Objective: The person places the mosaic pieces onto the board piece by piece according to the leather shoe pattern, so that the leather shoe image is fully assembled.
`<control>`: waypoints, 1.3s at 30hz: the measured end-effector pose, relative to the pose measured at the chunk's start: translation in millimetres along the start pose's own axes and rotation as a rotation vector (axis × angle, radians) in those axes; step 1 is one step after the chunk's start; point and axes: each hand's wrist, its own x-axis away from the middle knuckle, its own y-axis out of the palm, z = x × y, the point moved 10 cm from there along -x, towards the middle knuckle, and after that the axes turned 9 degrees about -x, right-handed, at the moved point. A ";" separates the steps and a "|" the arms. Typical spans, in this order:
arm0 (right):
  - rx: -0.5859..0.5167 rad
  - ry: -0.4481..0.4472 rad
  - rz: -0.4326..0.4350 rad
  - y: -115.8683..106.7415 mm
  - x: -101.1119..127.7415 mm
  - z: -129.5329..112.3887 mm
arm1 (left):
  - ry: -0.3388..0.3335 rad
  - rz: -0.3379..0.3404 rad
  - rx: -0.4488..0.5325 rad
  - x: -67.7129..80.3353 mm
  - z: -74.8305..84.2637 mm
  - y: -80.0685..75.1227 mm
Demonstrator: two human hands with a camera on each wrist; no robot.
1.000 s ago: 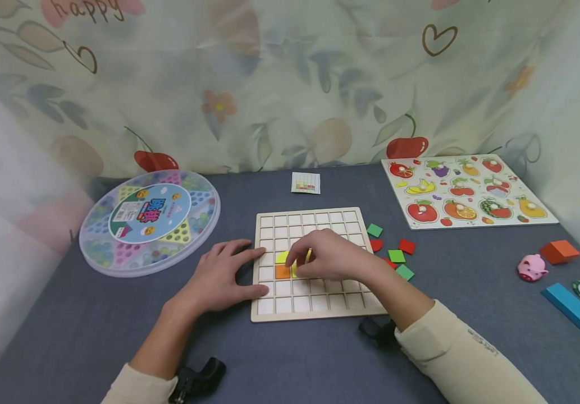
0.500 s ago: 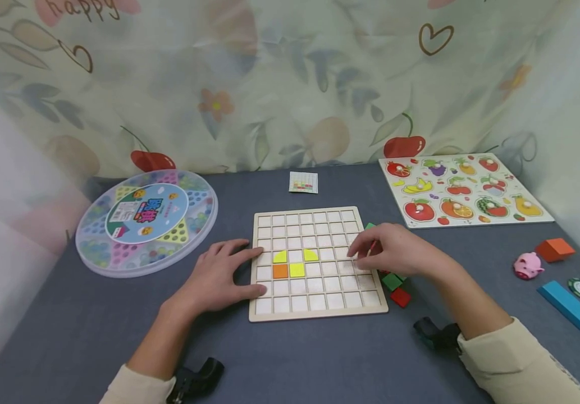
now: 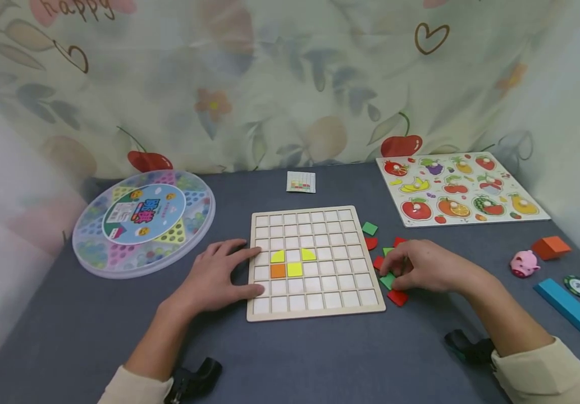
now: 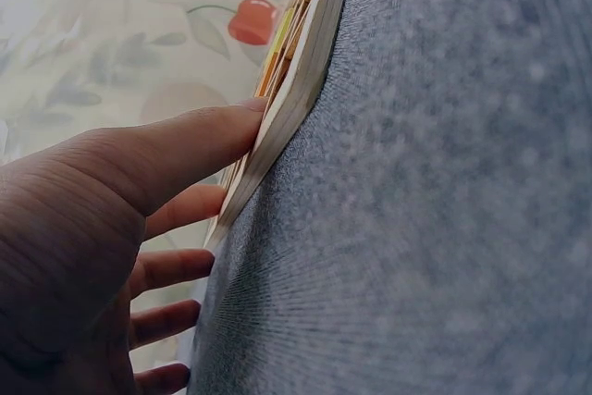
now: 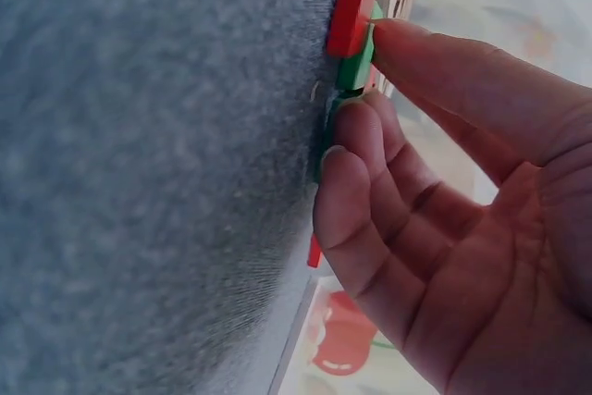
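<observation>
A wooden grid board (image 3: 320, 224) lies in the middle of the grey table, with three yellow tiles (image 3: 295, 270) and one orange tile (image 3: 278, 271) set in its cells. My left hand (image 3: 229, 269) lies flat with straight fingers against the board's left edge (image 4: 305, 71), and the left wrist view shows the thumb (image 4: 185, 150) touching that edge. My right hand (image 3: 396, 272) is over the loose red and green tiles right of the board. Its thumb and curled fingers (image 5: 361, 136) pinch a green tile (image 5: 356, 67), with a red tile (image 5: 356, 2) lying beside it.
A round clear game box (image 3: 143, 221) sits at the left and a fruit peg puzzle (image 3: 459, 191) at the back right. A small card (image 3: 301, 182) lies behind the board. A pink pig (image 3: 524, 262), an orange block (image 3: 551, 247), a blue bar (image 3: 570, 310) and a chip (image 3: 579, 287) lie far right.
My right hand left the yellow tiles on the board and moved right, down to the loose tiles beside it. The left hand stayed at the board's left edge.
</observation>
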 end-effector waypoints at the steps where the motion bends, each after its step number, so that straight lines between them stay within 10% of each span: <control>1: 0.005 0.004 -0.002 0.4 -0.5 -0.2 | 0.000 -0.001 0.002 0.1 -0.2 0.2; 16: -0.081 -0.089 0.015 -1.6 -15.6 -35.1 | 0.004 0.001 -0.002 0.5 -0.1 -0.3; 39: -0.098 -0.190 -0.089 75.2 -94.2 -132.5 | 0.020 -0.037 -0.026 1.1 -2.9 2.7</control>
